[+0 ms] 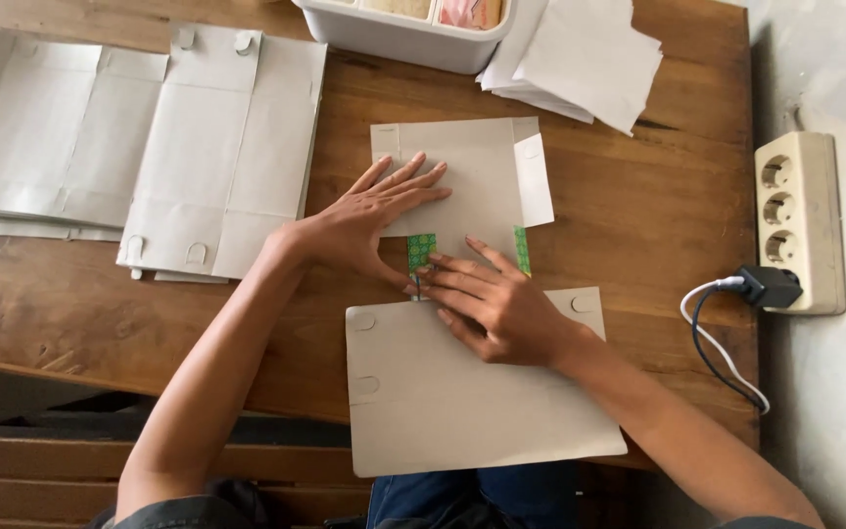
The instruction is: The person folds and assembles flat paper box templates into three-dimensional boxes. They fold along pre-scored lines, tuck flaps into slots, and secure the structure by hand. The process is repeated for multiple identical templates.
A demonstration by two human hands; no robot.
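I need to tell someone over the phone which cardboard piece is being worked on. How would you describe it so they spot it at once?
Start at the wooden table and go to its near edge, right of the flat grey stacks. The cardboard blank lies there under the left hand and right hand. Unlike the stacks, it is partly folded and shows green patterned strips at the fold.

Grey card (pixel 462 392) is seen on a brown wooden table (pixel 638 225). Green patterned flaps (pixel 421 250) are shown. A white tub (pixel 394 39) and cream power strip (pixel 800 220) are seen.
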